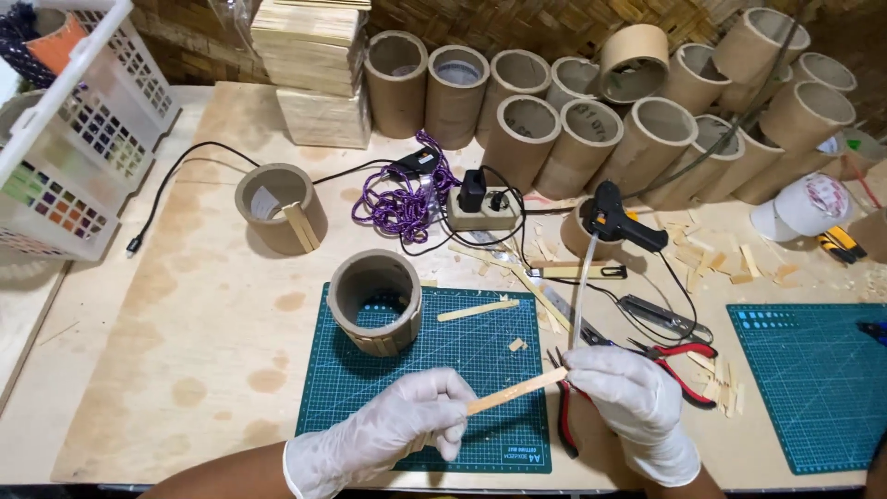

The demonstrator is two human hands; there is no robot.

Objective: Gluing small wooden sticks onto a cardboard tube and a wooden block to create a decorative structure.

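Two gloved hands meet over the green cutting mat (480,370) at the near edge of the tabletop (185,370). The left hand (397,430) has its fingers closed around one end of a thin wooden stick (517,390), held slanting just above the mat. The right hand (628,397) pinches the stick's far tip, fingers closed on it. A short cardboard tube (374,300) stands upright on the mat's far left corner. Red-handled pliers (679,360) lie just beside the right hand.
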